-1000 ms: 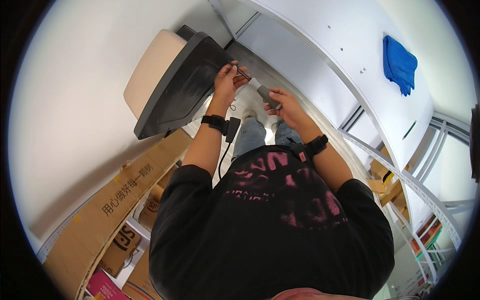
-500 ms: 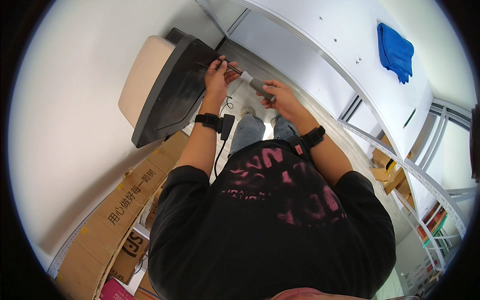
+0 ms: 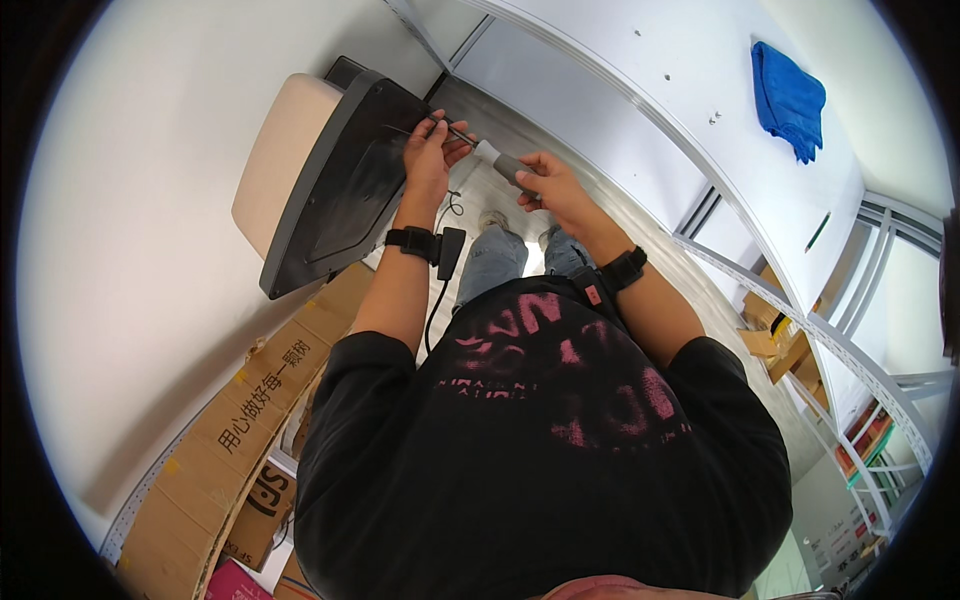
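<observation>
My right hand (image 3: pixel 553 190) is closed round the grey handle of a screwdriver (image 3: pixel 503 164). Its shaft points up and left toward the upper edge of a black plastic panel (image 3: pixel 350 190). My left hand (image 3: pixel 430 160) pinches the shaft near its tip, beside that edge; whether a screw sits there is hidden by the fingers. The black panel stands on its side, with a rounded beige part (image 3: pixel 285 160) behind it, like the underside of a padded seat.
Long cardboard (image 3: pixel 215 450) and boxes lie at the lower left along the white wall (image 3: pixel 130 250). On the right, a white table (image 3: pixel 690 90) with a metal edge carries a folded blue cloth (image 3: pixel 788 100), several small screws and a thin dark green stick (image 3: pixel 818 231). Below are shelves with cartons.
Both hands and the screwdriver appear slightly further left, along with a small shift of the whole view. My right fingers sit a little differently on the handle.
</observation>
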### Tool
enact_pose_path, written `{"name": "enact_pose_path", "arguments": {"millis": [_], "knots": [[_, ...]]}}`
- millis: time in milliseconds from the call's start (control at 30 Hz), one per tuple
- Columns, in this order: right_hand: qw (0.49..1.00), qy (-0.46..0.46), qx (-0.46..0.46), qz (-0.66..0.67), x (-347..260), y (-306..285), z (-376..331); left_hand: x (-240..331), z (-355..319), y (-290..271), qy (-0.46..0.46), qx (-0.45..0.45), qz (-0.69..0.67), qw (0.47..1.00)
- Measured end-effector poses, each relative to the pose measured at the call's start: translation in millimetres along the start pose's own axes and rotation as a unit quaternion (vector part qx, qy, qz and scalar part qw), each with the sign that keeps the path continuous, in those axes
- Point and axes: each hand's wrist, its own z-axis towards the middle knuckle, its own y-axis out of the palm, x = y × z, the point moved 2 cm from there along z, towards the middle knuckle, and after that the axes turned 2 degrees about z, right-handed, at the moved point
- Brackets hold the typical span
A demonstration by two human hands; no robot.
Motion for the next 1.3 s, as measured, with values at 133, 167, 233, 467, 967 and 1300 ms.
{"name": "enact_pose_path", "arguments": {"millis": [133,167,233,467,967,1300], "knots": [[0.997,-0.046,-0.002,-0.062,0.7,0.4,2.9,1.0,0.1,-0.7,-0.003,-0.002,0.006,1.000],[0.996,-0.052,-0.002,-0.079,0.0,0.3,2.7,1.0,0.1,-0.6,-0.004,-0.002,0.009,1.000],[0.992,-0.062,0.000,-0.112,-4.6,1.5,0.9,1.5,-0.2,0.3,-0.007,-0.002,0.014,1.000],[0.967,-0.178,0.024,-0.178,7.8,-3.2,12.1,-2.2,2.5,3.6,-0.025,-0.007,0.055,0.998],[0.986,-0.085,-0.019,-0.140,0.3,2.3,7.7,5.2,-6.8,14.7,-0.078,-0.007,0.133,0.988],[0.991,-0.043,-0.035,-0.121,-2.7,1.8,9.1,3.5,-5.3,15.4,-0.070,-0.004,0.141,0.988]]}}
